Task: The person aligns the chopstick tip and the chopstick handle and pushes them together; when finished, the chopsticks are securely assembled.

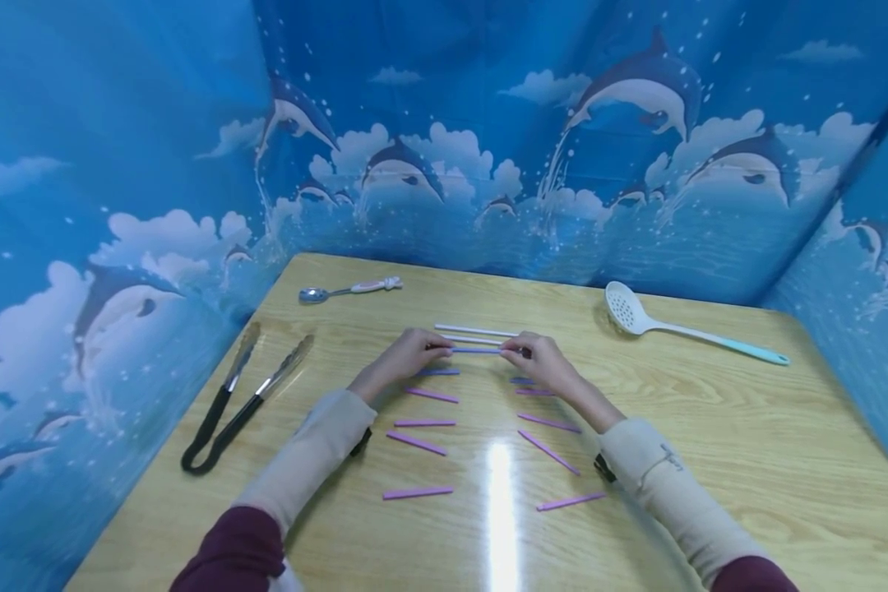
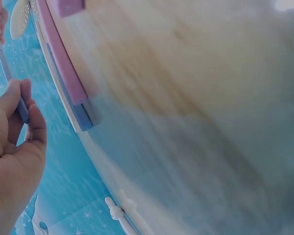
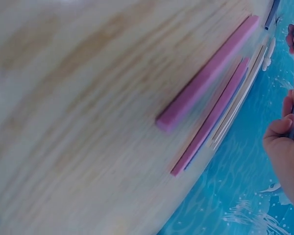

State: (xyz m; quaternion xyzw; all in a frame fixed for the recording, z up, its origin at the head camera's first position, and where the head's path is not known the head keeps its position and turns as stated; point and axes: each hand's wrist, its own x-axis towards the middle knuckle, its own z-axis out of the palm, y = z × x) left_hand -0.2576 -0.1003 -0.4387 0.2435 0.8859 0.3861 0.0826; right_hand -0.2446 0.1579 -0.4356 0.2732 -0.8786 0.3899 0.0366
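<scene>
Both hands hold one thin blue stick (image 1: 476,350) level between them, near the far side of the table. The left hand (image 1: 414,353) pinches its left end between thumb and fingers; the right hand (image 1: 540,359) pinches its right end. In the left wrist view, the stick (image 2: 5,66) runs from the left hand (image 2: 17,142) up to the other hand. Just beyond lie two white sticks (image 1: 481,330), partly behind the hands. Nearer, short blue pieces (image 1: 438,372) and several short pink-purple pieces (image 1: 425,423) lie in a left and a right column.
Black-handled tongs (image 1: 222,411) lie spread at the left. A spoon (image 1: 351,289) with a white and pink handle is at the back left. A white slotted ladle (image 1: 629,311) with a turquoise handle end lies at the back right. Dolphin-print curtains (image 1: 444,205) border the wooden table (image 1: 733,427).
</scene>
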